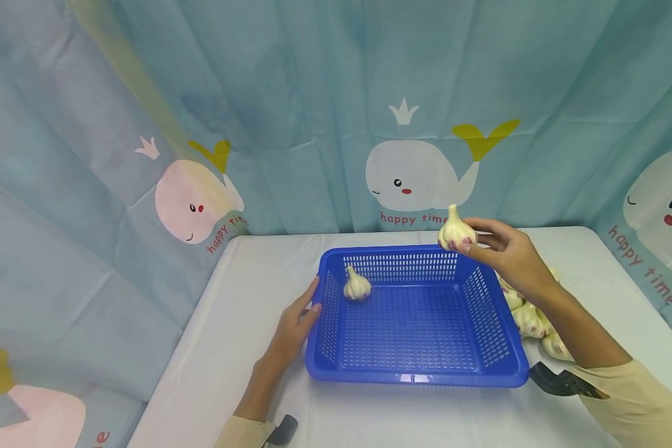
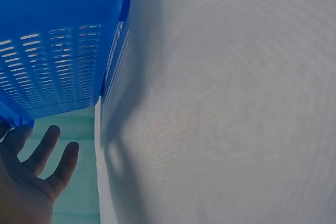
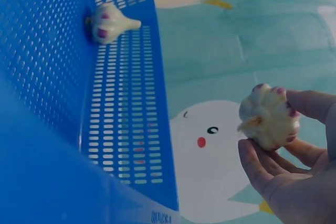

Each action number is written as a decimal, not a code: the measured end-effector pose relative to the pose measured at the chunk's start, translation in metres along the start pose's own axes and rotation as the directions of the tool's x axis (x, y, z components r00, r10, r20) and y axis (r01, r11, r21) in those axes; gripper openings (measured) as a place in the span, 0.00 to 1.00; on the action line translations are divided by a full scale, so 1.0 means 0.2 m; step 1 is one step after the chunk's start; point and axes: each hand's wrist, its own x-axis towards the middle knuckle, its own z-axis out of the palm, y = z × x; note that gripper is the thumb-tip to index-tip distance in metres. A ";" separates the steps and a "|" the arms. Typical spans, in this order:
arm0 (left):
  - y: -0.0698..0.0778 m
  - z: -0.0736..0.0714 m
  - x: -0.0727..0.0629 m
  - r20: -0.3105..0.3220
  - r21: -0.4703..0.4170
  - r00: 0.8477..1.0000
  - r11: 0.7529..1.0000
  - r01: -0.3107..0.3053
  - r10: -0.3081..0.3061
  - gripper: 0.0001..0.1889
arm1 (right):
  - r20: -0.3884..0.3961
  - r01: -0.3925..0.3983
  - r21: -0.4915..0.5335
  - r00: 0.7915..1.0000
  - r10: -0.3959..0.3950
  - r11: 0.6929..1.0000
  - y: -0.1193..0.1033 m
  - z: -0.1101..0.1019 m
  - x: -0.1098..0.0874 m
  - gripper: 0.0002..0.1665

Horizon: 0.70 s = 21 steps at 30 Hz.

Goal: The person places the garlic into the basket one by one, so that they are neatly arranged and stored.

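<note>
A garlic bulb (image 1: pixel 457 231) is pinched between the thumb and fingers of my right hand (image 1: pixel 509 255), held above the basket's far right corner. In the right wrist view the root end of that held garlic bulb (image 3: pixel 268 117) faces the camera. The blue plastic basket (image 1: pixel 417 378) has slotted walls, and a second garlic bulb (image 1: pixel 357 285) sits inside at its far left corner. My left hand (image 1: pixel 292 326) rests against the basket's left rim with its fingers extended. The left wrist view shows those fingers (image 2: pixel 64 167) spread beside the basket wall.
Several more garlic bulbs (image 1: pixel 529 320) lie on the white-covered table (image 1: pixel 246 292) to the right of the basket, partly hidden by the right arm. A blue curtain (image 1: pixel 313 112) with whale prints hangs behind the table and along its sides.
</note>
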 end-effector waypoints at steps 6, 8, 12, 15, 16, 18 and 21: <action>0.00 0.00 0.00 0.001 -0.001 1.000 1.000 -0.002 0.002 0.31 | 0.034 0.034 -0.010 0.999 -0.034 0.999 0.01 0.03 0.04 0.37; 0.00 0.00 0.00 -0.002 -0.001 1.000 1.000 -0.002 0.002 0.31 | 0.043 0.041 -0.018 0.998 -0.041 0.999 0.01 0.04 0.05 0.37; 0.00 0.00 0.00 0.001 0.005 1.000 1.000 -0.011 0.011 0.31 | 0.065 0.049 0.002 0.997 -0.049 0.999 0.00 0.06 0.07 0.37; 0.00 0.00 0.00 0.006 -0.004 1.000 1.000 -0.014 0.014 0.31 | 0.079 0.055 0.034 0.995 -0.057 0.998 0.00 0.08 0.08 0.36; 0.00 0.00 0.00 0.006 -0.009 1.000 1.000 -0.014 0.014 0.31 | 0.084 0.057 0.036 0.995 -0.060 0.998 0.00 0.09 0.08 0.36; 0.00 0.00 0.00 0.007 -0.021 1.000 1.000 -0.011 0.012 0.31 | 0.090 0.061 0.028 0.994 -0.063 0.998 0.00 0.10 0.09 0.36; 0.00 0.00 0.00 0.007 -0.027 1.000 1.000 -0.011 0.011 0.30 | 0.098 0.058 0.005 0.993 -0.059 0.998 0.01 0.11 0.11 0.36</action>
